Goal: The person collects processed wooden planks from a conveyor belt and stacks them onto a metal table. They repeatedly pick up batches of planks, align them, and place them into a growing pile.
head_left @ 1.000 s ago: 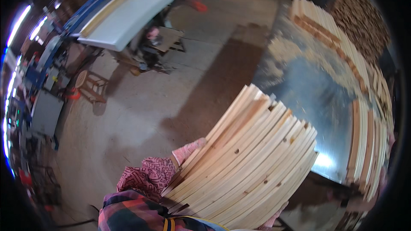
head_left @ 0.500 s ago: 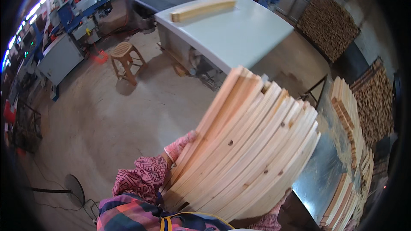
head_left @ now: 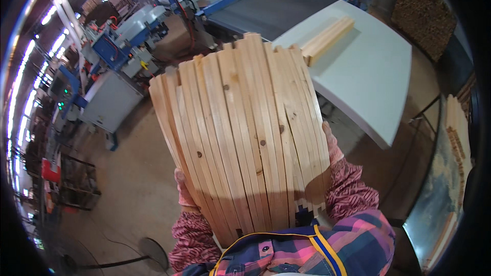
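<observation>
A wide bundle of pale, knotty wooden slats (head_left: 240, 133), slightly curved, is held upright against my body, between both hands. My left hand (head_left: 184, 190), in a pinkish glove, presses on the bundle's left side. On the right side my right hand (head_left: 332, 144), gloved alike, clamps the outermost slats. Most fingers of both hands are hidden at the sides of the load. Beyond the bundle's upper right edge, a few similar slats (head_left: 330, 41) lie together on a white tabletop (head_left: 368, 82).
A blue-framed machine with a dark bed (head_left: 276, 7) stands behind the tabletop. More machinery (head_left: 115, 92) is at the left, with a red container (head_left: 51, 169) near a metal rack. A round fan-like base (head_left: 153, 253) stands on the floor at lower left. Stacked slats (head_left: 458, 133) rest on a metal surface at right.
My body has turned left, away from the metal surface. The bundle has swung from a rightward tilt to nearly upright in front of me, and my right hand has come into clearer view.
</observation>
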The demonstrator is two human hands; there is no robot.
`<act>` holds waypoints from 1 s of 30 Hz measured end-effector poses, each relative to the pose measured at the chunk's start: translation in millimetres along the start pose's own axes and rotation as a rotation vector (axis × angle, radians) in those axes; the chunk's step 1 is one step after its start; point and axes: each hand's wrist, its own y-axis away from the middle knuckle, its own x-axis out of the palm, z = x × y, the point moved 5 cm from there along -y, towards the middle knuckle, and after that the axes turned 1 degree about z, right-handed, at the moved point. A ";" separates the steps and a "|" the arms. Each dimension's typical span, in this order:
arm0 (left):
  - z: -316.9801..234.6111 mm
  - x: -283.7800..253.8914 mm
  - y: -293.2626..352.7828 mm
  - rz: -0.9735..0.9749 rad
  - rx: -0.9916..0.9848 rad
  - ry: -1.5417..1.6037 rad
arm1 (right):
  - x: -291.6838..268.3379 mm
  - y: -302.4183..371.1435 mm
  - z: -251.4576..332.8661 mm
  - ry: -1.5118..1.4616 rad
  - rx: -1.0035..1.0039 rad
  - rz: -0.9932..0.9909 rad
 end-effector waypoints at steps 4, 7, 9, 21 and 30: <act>-14.5 -2.2 20.0 -0.068 0.178 0.109 | 11.8 -46.9 -6.9 0.285 0.002 -0.005; -24.6 -19.4 37.5 -0.021 0.266 -0.039 | 24.2 -36.2 -15.6 0.004 0.029 0.241; -23.4 -25.0 40.6 0.104 0.236 -0.055 | 18.8 -18.7 -17.4 0.066 0.028 0.190; 25.2 14.1 -47.4 0.335 -0.058 0.134 | 33.2 95.7 3.2 -0.019 -0.266 -0.214; 162.6 -13.7 -25.4 0.610 -0.420 -0.050 | 39.2 346.3 -162.0 0.086 -0.510 -0.615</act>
